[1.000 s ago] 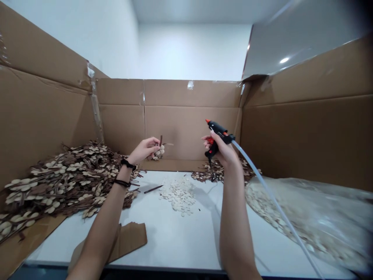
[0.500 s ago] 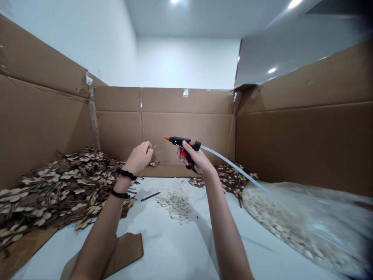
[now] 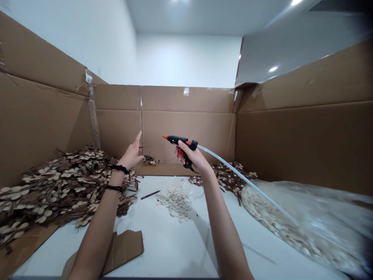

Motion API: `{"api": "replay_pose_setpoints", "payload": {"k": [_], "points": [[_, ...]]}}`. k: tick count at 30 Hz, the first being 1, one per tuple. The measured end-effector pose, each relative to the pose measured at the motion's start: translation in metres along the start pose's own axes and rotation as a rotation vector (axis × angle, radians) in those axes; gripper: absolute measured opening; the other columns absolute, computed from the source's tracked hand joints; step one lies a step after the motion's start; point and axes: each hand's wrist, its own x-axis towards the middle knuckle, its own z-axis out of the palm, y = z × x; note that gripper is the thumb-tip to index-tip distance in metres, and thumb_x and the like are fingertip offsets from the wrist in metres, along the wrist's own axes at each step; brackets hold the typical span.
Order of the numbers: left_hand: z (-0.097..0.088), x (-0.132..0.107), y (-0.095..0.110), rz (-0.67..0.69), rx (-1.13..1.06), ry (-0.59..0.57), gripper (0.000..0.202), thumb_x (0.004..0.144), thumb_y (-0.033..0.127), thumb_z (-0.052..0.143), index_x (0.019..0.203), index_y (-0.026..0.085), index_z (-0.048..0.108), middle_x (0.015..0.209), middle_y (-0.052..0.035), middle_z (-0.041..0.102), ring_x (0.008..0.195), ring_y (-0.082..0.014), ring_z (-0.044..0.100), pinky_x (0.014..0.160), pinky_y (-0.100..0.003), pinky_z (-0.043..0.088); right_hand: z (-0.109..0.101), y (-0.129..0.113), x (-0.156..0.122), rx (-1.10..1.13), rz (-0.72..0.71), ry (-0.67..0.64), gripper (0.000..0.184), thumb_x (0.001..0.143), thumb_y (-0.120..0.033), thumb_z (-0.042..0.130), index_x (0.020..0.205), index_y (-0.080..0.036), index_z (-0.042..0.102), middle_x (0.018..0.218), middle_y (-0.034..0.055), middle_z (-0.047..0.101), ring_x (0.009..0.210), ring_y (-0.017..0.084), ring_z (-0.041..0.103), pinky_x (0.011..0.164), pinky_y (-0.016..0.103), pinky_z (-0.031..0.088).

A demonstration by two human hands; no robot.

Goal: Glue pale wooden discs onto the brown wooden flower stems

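The left hand (image 3: pixel 131 154), at centre left of the frame, is open, its index finger pointing upward and its thumb held apart; half a second earlier its fingers are bunched together. A short, thin, dark-brown piece (image 3: pixel 141 147) shows between finger and thumb; whether it is gripped or merely lies behind them cannot be told. The pale strands trailing from the fingers in the earlier frame are no longer seen.

The right hand (image 3: pixel 189 154), at the centre, is closed around the handle of a black glue gun with an orange nozzle and red trigger (image 3: pixel 182 142). The gun's nozzle points left, nearly as before. A long, translucent, whitish glue stick (image 3: pixel 247 181) curves from its rear toward the lower right.

Just beyond the left hand, a small cluster of brown and cream pieces (image 3: pixel 150 160) rests against the brown cardboard wall (image 3: pixel 192 126), more exposed than half a second ago. A large heap of cream-petalled, brown-stemmed flower shapes (image 3: pixel 67 184) fills the lower left. On the white tabletop (image 3: pixel 169 256), below centre, lie scattered thin cream discs (image 3: pixel 176 200), with a narrow dark-brown strip (image 3: pixel 150 195) to their left, unmoved. A clear plastic bag of pale discs (image 3: pixel 323 206) occupies the lower right.
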Motion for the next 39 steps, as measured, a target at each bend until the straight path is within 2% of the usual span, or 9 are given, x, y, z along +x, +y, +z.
{"api": "replay_pose_setpoints", "payload": {"k": [2,4,7,10,13,16,20,23,39], "points": [[0.000,0.000,0.008,-0.015,-0.119,0.041,0.105,0.064,0.027,0.073,0.147,0.018,0.010,0.091,-0.0026,0.052,0.083,-0.0174,0.053,0.081,-0.032,0.042,0.001,0.001,0.001,0.001,0.007,0.002,0.051,0.079,-0.064,0.052,0.068,-0.015,0.059,0.053,-0.0010,0.051,0.042,0.007,0.043,0.041,0.020,0.033],[0.002,0.001,0.020,-0.003,-0.320,0.092,0.099,0.073,0.034,0.067,0.148,0.019,0.005,0.093,-0.0027,0.055,0.084,-0.0154,0.054,0.084,-0.032,0.044,0.002,0.002,0.001,0.008,0.001,-0.008,0.051,0.079,-0.065,0.052,0.067,-0.016,0.059,0.054,-0.0006,0.051,0.043,0.007,0.044,0.041,0.021,0.034],[0.002,0.001,0.044,0.069,-0.635,0.122,0.083,0.085,0.031,0.056,0.148,0.021,0.003,0.093,-0.0034,0.059,0.088,-0.0143,0.058,0.086,-0.033,0.048,0.004,0.002,0.000,0.033,-0.011,-0.030,0.052,0.079,-0.066,0.051,0.069,-0.015,0.060,0.056,0.0004,0.053,0.044,0.008,0.044,0.042,0.021,0.034],[-0.001,0.000,0.066,0.160,-0.778,0.135,0.082,0.084,0.023,0.058,0.148,0.024,0.008,0.095,-0.0039,0.060,0.094,-0.0152,0.060,0.089,-0.033,0.050,0.004,0.001,-0.002,0.061,-0.020,0.000,0.056,0.079,-0.069,0.047,0.071,-0.015,0.062,0.061,0.0035,0.059,0.046,0.008,0.046,0.043,0.022,0.034],[-0.007,-0.003,0.079,0.192,-0.797,0.143,0.087,0.081,0.016,0.061,0.147,0.032,0.007,0.113,-0.0058,0.056,0.094,-0.0137,0.061,0.089,-0.032,0.052,0.003,-0.001,-0.004,0.030,-0.035,0.040,0.060,0.080,-0.070,0.042,0.066,-0.015,0.062,0.064,0.0057,0.063,0.047,0.009,0.045,0.045,0.023,0.034],[-0.011,-0.007,0.087,0.156,-0.776,0.095,0.092,0.080,0.013,0.061,0.147,0.036,0.002,0.127,-0.0091,0.050,0.091,-0.0135,0.063,0.086,-0.032,0.053,0.002,-0.003,-0.006,0.004,-0.031,0.074,0.062,0.080,-0.071,0.040,0.059,-0.016,0.060,0.058,0.0050,0.061,0.046,0.009,0.044,0.046,0.024,0.034],[-0.014,-0.010,0.093,0.094,-0.766,0.006,0.088,0.080,0.012,0.062,0.147,0.028,0.008,0.111,-0.0089,0.058,0.092,-0.0165,0.064,0.087,-0.034,0.053,0.002,-0.004,-0.005,0.006,-0.039,0.106,0.059,0.080,-0.070,0.042,0.057,-0.018,0.058,0.056,0.0041,0.060,0.046,0.011,0.046,0.050,0.026,0.038],[-0.014,-0.012,0.097,0.075,-0.768,-0.020,0.081,0.079,0.012,0.063,0.145,0.026,0.017,0.106,-0.0067,0.056,0.090,-0.0153,0.064,0.086,-0.033,0.053,0.002,-0.001,-0.003,0.027,-0.043,0.121,0.058,0.081,-0.069,0.043,0.056,-0.018,0.056,0.053,0.0033,0.058,0.046,0.012,0.049,0.054,0.027,0.040],[-0.015,-0.014,0.107,0.038,-0.778,-0.027,0.079,0.077,0.013,0.063,0.143,0.024,0.020,0.099,-0.0030,0.055,0.089,-0.0140,0.063,0.079,-0.026,0.052,-0.003,0.003,-0.002,0.014,0.039,0.195,0.060,0.074,-0.075,0.045,0.057,-0.018,0.053,0.046,0.0004,0.049,0.042,0.010,0.044,0.046,0.025,0.034]]}}
